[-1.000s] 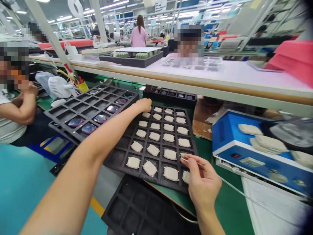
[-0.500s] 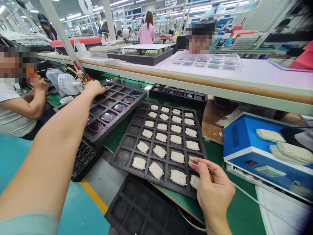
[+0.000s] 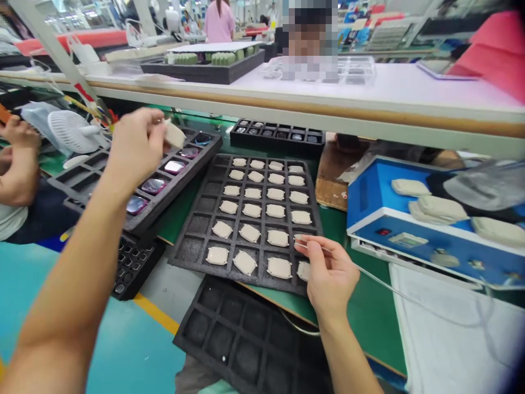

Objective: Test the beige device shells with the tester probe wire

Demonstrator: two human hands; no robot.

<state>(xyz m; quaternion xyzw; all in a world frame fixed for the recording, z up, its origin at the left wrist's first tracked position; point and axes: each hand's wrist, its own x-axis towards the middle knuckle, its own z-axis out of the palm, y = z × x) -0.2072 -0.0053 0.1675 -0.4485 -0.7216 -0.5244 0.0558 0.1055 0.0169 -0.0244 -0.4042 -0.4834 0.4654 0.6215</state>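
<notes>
My left hand (image 3: 137, 142) pinches a beige rounded-square piece (image 3: 175, 134) in the air over a black foam tray (image 3: 180, 185). In that tray lie dark-faced watch bodies (image 3: 175, 166) with purple or pink rims. Between the fingertips of my right hand (image 3: 332, 273) is a thin pale cable (image 3: 394, 293) that trails off to the right; its tip is too small to make out. Right beside this hand, a second black foam tray (image 3: 180, 264) carries rows of similar beige pieces (image 3: 278, 237), mostly one per compartment.
A blue machine (image 3: 363, 197) with beige pieces on top stands at right. One more foam tray (image 3: 238, 316) lies low in front. Behind are a long black tray (image 3: 279, 143) and an overhead shelf (image 3: 369, 117). A white fan (image 3: 74, 131) and a co-worker's arm (image 3: 18, 164) are at left.
My left hand has come back from the far side of the watch tray, a beige piece now showing in its fingers. My right hand keeps its grip on the cable. The view has shifted.
</notes>
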